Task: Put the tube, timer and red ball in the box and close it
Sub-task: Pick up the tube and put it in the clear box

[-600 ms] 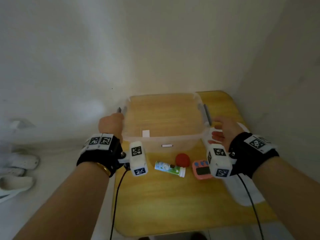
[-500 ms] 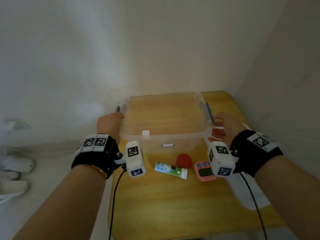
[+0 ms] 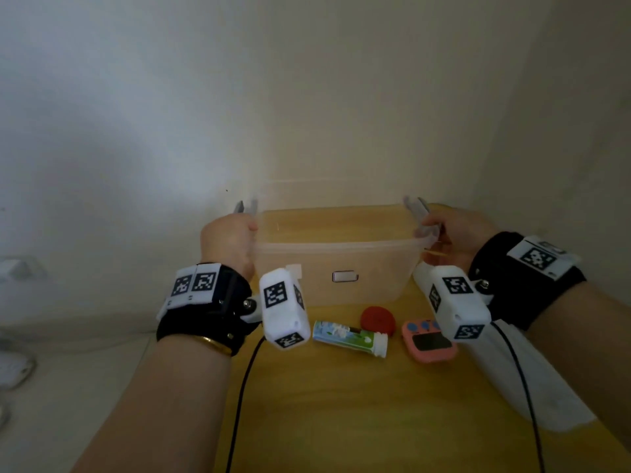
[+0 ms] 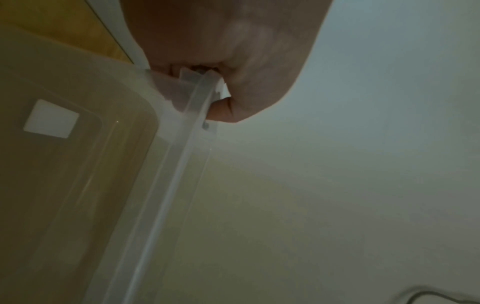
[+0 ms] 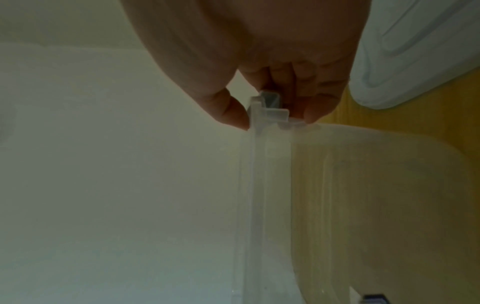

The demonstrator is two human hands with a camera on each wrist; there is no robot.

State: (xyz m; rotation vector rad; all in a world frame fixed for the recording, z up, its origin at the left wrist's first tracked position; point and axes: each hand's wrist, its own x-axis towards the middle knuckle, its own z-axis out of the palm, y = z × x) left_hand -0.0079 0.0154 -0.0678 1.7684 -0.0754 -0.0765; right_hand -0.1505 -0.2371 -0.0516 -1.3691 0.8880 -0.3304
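Note:
A clear plastic box [image 3: 336, 268] stands open at the back of the yellow table [image 3: 375, 421]. My left hand [image 3: 227, 240] grips its left rim by the latch, fingers curled over the edge [image 4: 233, 61]. My right hand [image 3: 454, 233] pinches the right rim and grey latch [image 5: 271, 98] between thumb and fingers. In front of the box lie the green-and-white tube [image 3: 348, 336], the red ball [image 3: 377, 319] and the pink timer [image 3: 428, 341], all untouched. The box's inside looks empty.
The white lid [image 3: 532, 380] lies on the table's right side, partly under my right forearm. Black cables [image 3: 239, 387] run from both wrist cameras across the table. A white wall stands close behind the box, and the floor lies to the left.
Both hands have closed on the box's side rims. The box sits a little nearer the three items, and the head view now looks at it from lower down.

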